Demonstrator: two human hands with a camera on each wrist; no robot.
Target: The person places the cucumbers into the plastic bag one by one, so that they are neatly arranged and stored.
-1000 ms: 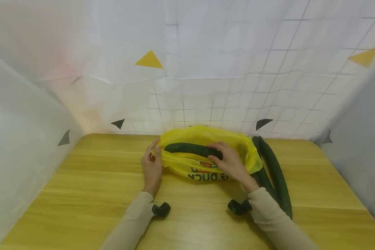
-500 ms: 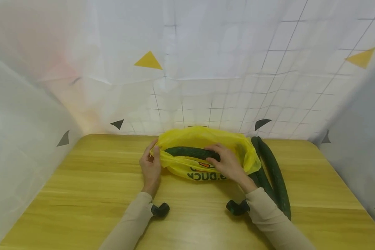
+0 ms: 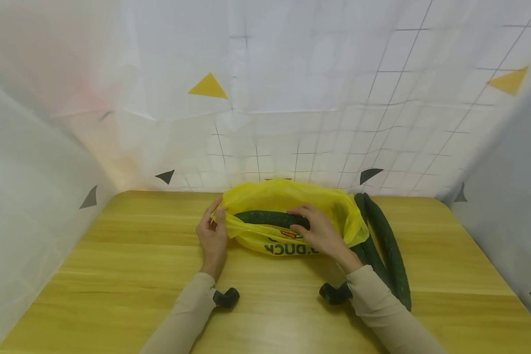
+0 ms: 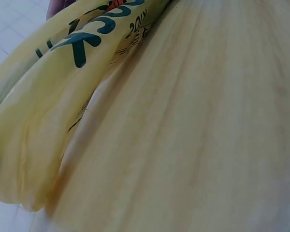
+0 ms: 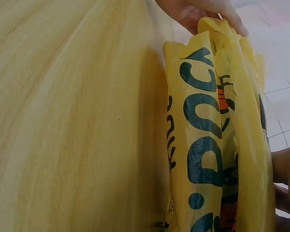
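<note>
A yellow plastic bag (image 3: 283,189) with dark printed lettering lies with its mouth spread wide near the table's back edge. My left hand (image 3: 213,238) pinches the bag's left rim; in the right wrist view that hand (image 5: 203,12) shows at the top. With my right hand (image 3: 323,233) I hold the right end of a dark green cucumber (image 3: 265,218), which lies lengthwise within the bag's mouth. The bag's front wall hides its underside. Through the plastic, a dark shape shows at the bag's right end. The left wrist view shows mostly the bag's printed side (image 4: 58,106).
Right of the bag, long cucumbers (image 3: 391,246) lie side by side on the wooden table (image 3: 128,265), partly behind my right forearm. A white sheet wall (image 3: 274,73) with grid lines and coloured triangles rises behind the table. Dark wrist cameras (image 3: 226,298) sit on both wrists.
The cucumber in my right hand has sunk a little lower into the bag, and the right hand has followed it slightly down. My left hand keeps its grip on the rim.
</note>
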